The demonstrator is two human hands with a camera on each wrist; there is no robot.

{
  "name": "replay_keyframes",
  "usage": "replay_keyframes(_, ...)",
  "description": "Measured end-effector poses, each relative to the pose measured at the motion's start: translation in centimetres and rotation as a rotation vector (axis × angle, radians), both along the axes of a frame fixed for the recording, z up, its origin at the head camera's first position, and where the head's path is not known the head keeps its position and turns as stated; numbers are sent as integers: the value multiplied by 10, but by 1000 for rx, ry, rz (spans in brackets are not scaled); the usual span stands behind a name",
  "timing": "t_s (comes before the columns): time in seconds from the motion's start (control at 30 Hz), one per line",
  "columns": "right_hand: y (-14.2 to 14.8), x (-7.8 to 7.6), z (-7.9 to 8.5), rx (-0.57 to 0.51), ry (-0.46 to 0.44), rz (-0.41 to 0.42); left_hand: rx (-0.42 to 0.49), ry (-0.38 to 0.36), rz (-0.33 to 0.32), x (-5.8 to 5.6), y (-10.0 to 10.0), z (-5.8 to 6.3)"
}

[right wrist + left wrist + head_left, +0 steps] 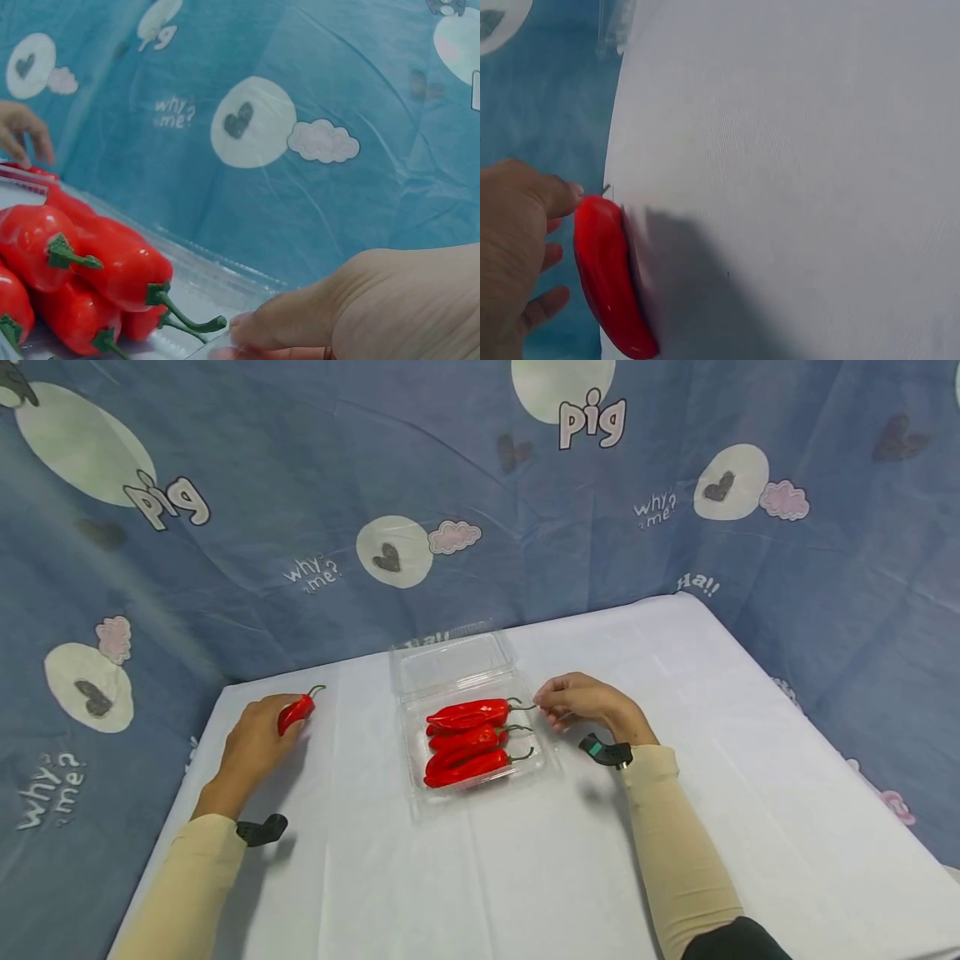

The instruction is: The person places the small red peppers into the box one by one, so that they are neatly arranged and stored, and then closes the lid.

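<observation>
Near the far left corner of a white-covered table (375, 877), a person's left hand (255, 739) pinches a single red pepper (297, 714), its green stem pointing toward the far side and clear of the grip. The thumb meets the pepper's stem end in the left wrist view; the opposing fingertip is hidden, while the other fingers curl loosely beside it. The pepper appears raised above the cloth, and the light hold likely spares its smooth skin.

At center, well apart from that pepper, a clear plastic box (412, 743) sits with its lid (452, 667) folded back toward the curtain (247, 593), leaving the top accessible. Inside, more red peppers (467, 739) lie side by side and partly stacked, stems all to the right, an arrangement that probably lets the long bodies nest compactly.

At the box's right edge, the right hand (585, 700) has thumb and fingers drawn together, apparently pinching the thin plastic rim, perhaps to steady so light a container. One stem tip (217, 324) ends just beside the thumb; whether the two touch cannot be told.
</observation>
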State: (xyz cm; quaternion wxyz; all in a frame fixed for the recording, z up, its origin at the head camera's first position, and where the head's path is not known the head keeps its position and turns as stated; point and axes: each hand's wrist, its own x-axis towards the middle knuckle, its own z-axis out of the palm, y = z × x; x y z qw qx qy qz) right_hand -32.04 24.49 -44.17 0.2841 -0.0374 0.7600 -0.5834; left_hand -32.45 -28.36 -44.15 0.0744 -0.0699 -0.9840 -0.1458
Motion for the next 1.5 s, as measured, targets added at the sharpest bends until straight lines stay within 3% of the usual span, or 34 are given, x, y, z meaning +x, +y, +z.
replay_keyframes(0.17,1,0,1,-8,0,-2,-3,8,18,-3,-5,-4)
replay_keyframes(0.5,1,1,1,-6,7,-3,36,-64,88,-7,-10,-20)
replay_keyframes(0.73,-2,0,0,-14,6,3,33,-54,83,-5,-14,-29)
replay_keyframes(1.23,-2,1,-2,7,-6,-12,84,-12,63,14,-17,-36)
replay_keyframes(1.5,-1,0,-1,-8,-7,-20,115,-15,53,20,-13,-31)
